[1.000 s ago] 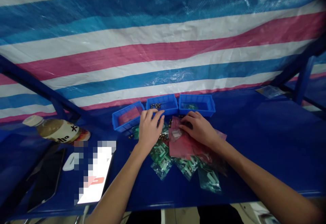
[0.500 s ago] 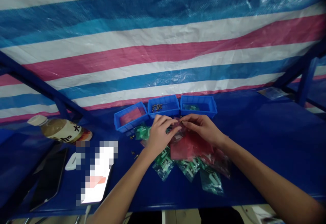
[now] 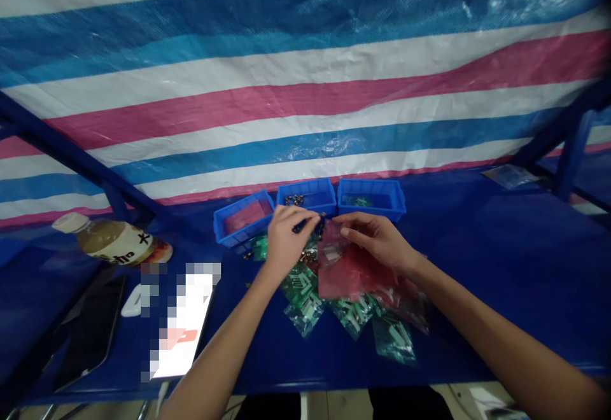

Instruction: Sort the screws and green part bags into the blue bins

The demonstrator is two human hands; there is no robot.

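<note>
My right hand (image 3: 377, 234) pinches the upper edge of a small translucent red plastic bag (image 3: 330, 248) between thumb and fingers. Left of it, my left hand (image 3: 286, 235) is raised with thumb and fingertips together; whatever sits between them is too small to make out. Small brass-coloured metal parts (image 3: 309, 256) lie partly hidden beside the left hand. More red bags (image 3: 356, 273) are stacked under my right hand. Green bags (image 3: 305, 308) with pale strip-like pieces inside lie in front of both hands.
Three blue bins stand behind: one with red bags (image 3: 245, 216), one with brass-coloured parts (image 3: 293, 200), one with green pieces (image 3: 360, 202). To the left are a drink bottle (image 3: 119, 242), a dark phone (image 3: 90, 331), a white case (image 3: 132, 300) and a lit phone (image 3: 184, 331).
My left hand has moved left and slightly up, away from the red bag, uncovering brass-coloured parts. My right hand stays at the bag's edge; the small brass-coloured part at its fingertips no longer shows.
</note>
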